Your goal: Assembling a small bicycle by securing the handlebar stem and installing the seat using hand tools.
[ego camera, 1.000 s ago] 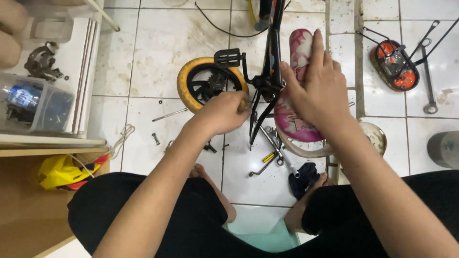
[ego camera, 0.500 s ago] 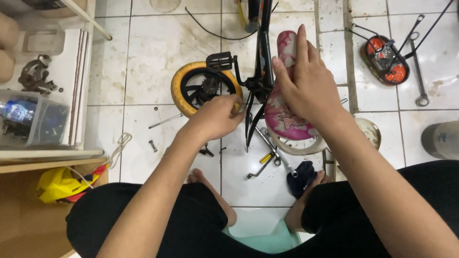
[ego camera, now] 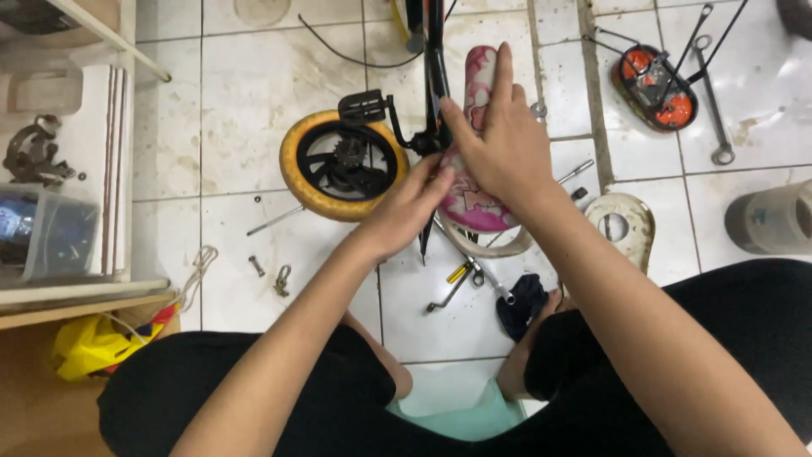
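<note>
A small bicycle lies on the tiled floor in front of me. Its black frame (ego camera: 436, 59) runs up the middle, with a black pedal (ego camera: 362, 107) and a yellow-tyred wheel (ego camera: 338, 165) to its left. My right hand (ego camera: 501, 144) rests on the pink saddle (ego camera: 470, 203), index finger stretched along it and thumb against the frame. My left hand (ego camera: 406, 211) is curled at the lower end of the frame, its fingertips touching the saddle's left edge. What its fingers close on is partly hidden.
A wrench and a yellow-handled tool (ego camera: 457, 283) lie beside a black cloth (ego camera: 520, 305) near my knees. A white round cover (ego camera: 622, 224), an orange-and-black part (ego camera: 655, 85), a long wrench (ego camera: 715, 110) and a grey container (ego camera: 774, 220) are on the right. A shelf with a plastic box (ego camera: 51, 241) stands on the left.
My left hand has moved right, from the crank area to the saddle's edge. My right hand has stayed on the saddle. The view has shifted slightly.
</note>
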